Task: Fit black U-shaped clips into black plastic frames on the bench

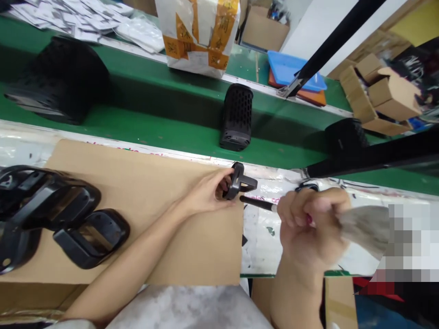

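Observation:
My left hand (209, 189) is closed around a small black plastic frame (235, 182) with a prong sticking out to the right. It holds the frame upright over the right edge of the cardboard sheet (202, 246). To the right, my right hand (312, 228) is a blurred fist around a thin dark rod-like tool (257, 202). The rod's tip points left and stands just short of the frame. The exact kind of tool cannot be made out. Several similar but larger black plastic frames (94, 237) lie at the left on the cardboard.
Beyond the bench edge runs a green conveyor belt (144, 132) carrying a black perforated housing (236, 116) and a larger black object (58, 80). A taped package (199, 36), a blue tray (295, 68) and open cardboard boxes (387, 91) stand behind. A black post (336, 45) slants at right.

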Demonstrator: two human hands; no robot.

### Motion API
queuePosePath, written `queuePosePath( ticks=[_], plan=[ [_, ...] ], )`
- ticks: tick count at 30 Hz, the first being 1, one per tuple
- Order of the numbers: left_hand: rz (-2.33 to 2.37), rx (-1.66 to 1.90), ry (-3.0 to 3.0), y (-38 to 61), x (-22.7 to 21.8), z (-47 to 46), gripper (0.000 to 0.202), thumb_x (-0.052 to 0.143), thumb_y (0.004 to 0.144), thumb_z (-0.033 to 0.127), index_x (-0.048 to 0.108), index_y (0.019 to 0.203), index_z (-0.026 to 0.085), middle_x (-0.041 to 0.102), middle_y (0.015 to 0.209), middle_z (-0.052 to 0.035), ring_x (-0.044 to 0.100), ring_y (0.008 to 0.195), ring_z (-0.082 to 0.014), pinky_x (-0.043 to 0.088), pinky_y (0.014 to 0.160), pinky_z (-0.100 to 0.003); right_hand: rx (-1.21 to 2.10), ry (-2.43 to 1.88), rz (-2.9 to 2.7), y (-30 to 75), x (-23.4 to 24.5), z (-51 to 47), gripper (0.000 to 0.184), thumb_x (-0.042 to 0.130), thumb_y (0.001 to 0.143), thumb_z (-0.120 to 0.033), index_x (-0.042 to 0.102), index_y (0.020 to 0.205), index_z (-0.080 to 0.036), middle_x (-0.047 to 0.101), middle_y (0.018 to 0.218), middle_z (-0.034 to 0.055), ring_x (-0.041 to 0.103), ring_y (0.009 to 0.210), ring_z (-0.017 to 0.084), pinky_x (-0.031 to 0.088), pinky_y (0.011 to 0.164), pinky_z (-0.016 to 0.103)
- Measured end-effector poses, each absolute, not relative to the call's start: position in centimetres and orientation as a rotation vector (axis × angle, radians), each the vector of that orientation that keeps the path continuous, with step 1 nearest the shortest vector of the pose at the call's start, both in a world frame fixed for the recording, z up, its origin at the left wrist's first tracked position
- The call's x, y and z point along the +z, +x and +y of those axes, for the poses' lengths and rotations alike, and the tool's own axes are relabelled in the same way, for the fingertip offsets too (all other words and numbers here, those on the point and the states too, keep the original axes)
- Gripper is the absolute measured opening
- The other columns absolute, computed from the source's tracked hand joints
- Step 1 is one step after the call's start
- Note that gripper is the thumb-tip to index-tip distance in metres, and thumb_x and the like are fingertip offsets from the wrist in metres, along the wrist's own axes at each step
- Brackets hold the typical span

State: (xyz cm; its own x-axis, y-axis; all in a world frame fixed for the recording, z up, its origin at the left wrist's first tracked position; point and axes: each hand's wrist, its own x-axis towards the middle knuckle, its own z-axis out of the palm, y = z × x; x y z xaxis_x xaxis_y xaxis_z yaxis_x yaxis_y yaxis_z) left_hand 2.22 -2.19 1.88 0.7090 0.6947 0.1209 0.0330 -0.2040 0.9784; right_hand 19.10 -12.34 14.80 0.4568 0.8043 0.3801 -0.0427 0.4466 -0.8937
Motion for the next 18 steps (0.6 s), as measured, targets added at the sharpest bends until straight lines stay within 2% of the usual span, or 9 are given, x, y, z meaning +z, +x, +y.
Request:
queuePosePath(
  ticks=[2,4,6,7,8,9,12,15,18],
  plan=[
    [0.594,0.698,1.736,2.3,1.7,-2.3,0.107,0.096,0.074,0.041,0.037,0.163,0.031,0.059,0.142,-0.0142,0.071,0.102,-0.0245,0.064,0.082,-0.039,0.570,-0.972,-0.919,18.6,14.6,-11.8,0.027,0.078,0.096,-0.024,0.061,0.075,-0.022,0.038,0.053,-0.0101,0.028,0.041,0.007,0.028,0.040,0.019],
    [0.598,0.765,1.832,2.3,1.6,-2.3,0.120,0.097,0.072,0.052,0.028,0.169,0.036,0.042,0.160,-0.0177,0.064,0.127,-0.0332,0.062,0.098,-0.048,0.510,-0.976,-0.888,18.6,14.5,-11.3,0.036,0.081,0.096,-0.034,0.058,0.071,-0.022,0.036,0.053,-0.0102,0.026,0.041,0.007,0.026,0.040,0.020],
    [0.589,0.813,1.959,2.4,1.6,-2.1,0.126,0.095,0.072,0.060,0.022,0.171,0.037,0.026,0.173,-0.0181,0.041,0.154,-0.0428,0.048,0.120,-0.059,0.495,-0.963,-0.885,18.6,14.3,-11.0,0.046,0.081,0.095,-0.044,0.052,0.067,-0.021,0.035,0.053,-0.0095,0.027,0.042,0.008,0.027,0.041,0.021],
    [0.562,0.813,2.009,2.5,1.6,-2.0,0.127,0.094,0.073,0.061,0.018,0.172,0.037,0.022,0.176,-0.0174,0.030,0.161,-0.0443,0.040,0.126,-0.062,0.493,-0.943,-0.894,18.6,14.0,-10.9,0.049,0.079,0.095,-0.048,0.050,0.065,-0.022,0.034,0.054,-0.0091,0.027,0.042,0.008,0.027,0.042,0.022],
    [0.531,0.795,2.036,2.5,1.7,-2.0,0.128,0.093,0.075,0.061,0.014,0.173,0.037,0.021,0.178,-0.0167,0.027,0.163,-0.0440,0.035,0.129,-0.063,0.486,-0.920,-0.906,18.6,13.7,-10.9,0.050,0.077,0.095,-0.049,0.047,0.065,-0.022,0.033,0.054,-0.0087,0.028,0.043,0.008,0.028,0.043,0.022],
    [0.504,0.768,2.041,2.6,1.7,-1.9,0.129,0.092,0.077,0.059,0.011,0.174,0.037,0.025,0.177,-0.0163,0.029,0.163,-0.0430,0.033,0.130,-0.062,0.475,-0.900,-0.920,18.5,13.2,-10.8,0.050,0.074,0.095,-0.050,0.046,0.065,-0.022,0.032,0.055,-0.0084,0.028,0.044,0.009,0.030,0.044,0.023],
    [0.514,0.687,1.993,2.9,2.0,-2.2,0.134,0.095,0.074,0.056,0.007,0.174,0.036,0.041,0.169,-0.0158,0.043,0.155,-0.0414,0.039,0.128,-0.060,0.432,-0.859,-0.941,18.2,11.8,-11.0,0.046,0.068,0.095,-0.048,0.045,0.065,-0.022,0.031,0.056,-0.0079,0.028,0.045,0.009,0.029,0.047,0.025],
    [0.587,0.692,1.959,3.2,1.9,-3.0,0.138,0.097,0.069,0.056,0.009,0.174,0.037,0.041,0.163,-0.0161,0.045,0.152,-0.0415,0.042,0.126,-0.061,0.490,-0.858,-0.955,18.2,11.4,-11.7,0.043,0.065,0.096,-0.046,0.045,0.065,-0.022,0.030,0.057,-0.0076,0.028,0.046,0.010,0.029,0.049,0.026],
    [0.604,0.799,1.968,3.7,1.3,-3.9,0.133,0.097,0.069,0.051,0.016,0.173,0.038,0.037,0.155,-0.0147,0.047,0.148,-0.0387,0.043,0.127,-0.059,0.531,-0.895,-0.998,19.1,12.3,-13.2,0.045,0.062,0.099,-0.050,0.048,0.068,-0.022,0.030,0.059,-0.0073,0.028,0.047,0.010,0.030,0.051,0.027]
  ],
)
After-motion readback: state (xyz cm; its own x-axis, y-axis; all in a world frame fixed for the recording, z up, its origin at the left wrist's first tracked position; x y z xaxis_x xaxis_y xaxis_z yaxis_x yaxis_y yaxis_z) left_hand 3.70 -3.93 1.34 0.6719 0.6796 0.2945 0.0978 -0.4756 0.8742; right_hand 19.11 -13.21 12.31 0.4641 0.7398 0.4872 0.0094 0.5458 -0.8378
